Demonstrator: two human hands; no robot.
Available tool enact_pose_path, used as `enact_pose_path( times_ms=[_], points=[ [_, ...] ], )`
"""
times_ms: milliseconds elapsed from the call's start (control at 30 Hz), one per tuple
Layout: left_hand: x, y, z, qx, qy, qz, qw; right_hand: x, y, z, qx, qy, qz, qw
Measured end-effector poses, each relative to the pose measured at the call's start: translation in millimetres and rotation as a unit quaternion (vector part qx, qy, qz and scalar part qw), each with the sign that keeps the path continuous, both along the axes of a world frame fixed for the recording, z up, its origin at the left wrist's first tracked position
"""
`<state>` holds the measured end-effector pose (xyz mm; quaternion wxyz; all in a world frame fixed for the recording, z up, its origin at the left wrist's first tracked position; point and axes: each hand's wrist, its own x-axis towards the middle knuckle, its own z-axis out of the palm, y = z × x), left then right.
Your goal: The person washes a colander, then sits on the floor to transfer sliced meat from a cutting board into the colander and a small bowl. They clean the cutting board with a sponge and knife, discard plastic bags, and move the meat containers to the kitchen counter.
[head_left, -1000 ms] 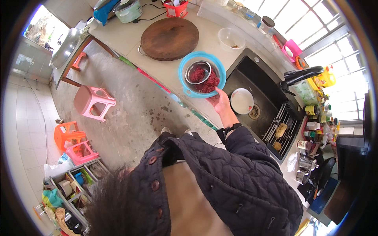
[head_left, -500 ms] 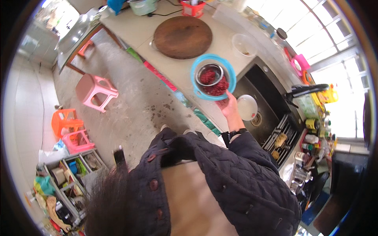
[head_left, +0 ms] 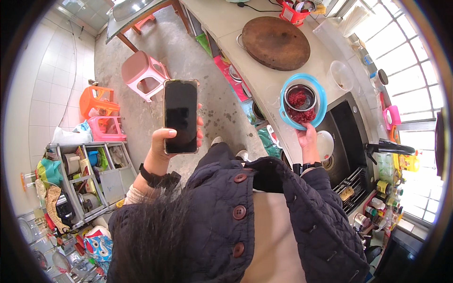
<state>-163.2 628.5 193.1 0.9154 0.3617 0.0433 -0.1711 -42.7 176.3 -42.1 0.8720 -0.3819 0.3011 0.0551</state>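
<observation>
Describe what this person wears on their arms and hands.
Both hands are bare, no gloves. The left hand has a black band at the wrist, with a light cuff showing under the dark quilted jacket sleeve. The right hand has a black watch at the wrist, above the same dark quilted sleeve. The jacket has round brown buttons.

left hand: raised in front of my chest, fingers wrapped around a phone, wrist bent back
right hand: arm stretched forward, fingers gripping the near rim of the blue basin
</observation>
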Motion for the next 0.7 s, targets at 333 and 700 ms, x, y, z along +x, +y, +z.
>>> enact_pose_path(
  times_ms=[333,700],
  points=[
    [5.5,-16.6,13.6,0.020,0.025,-0.005,0.999,1.3,-3.3,-2.4,-0.028,-0.020,-0.008,0.999],
    [-52.4,35.6,-77.4,0.429,0.189,-0.038,0.883,-6.3,20.0,23.3,-0.062,-0.023,0.009,0.998]
  ],
)
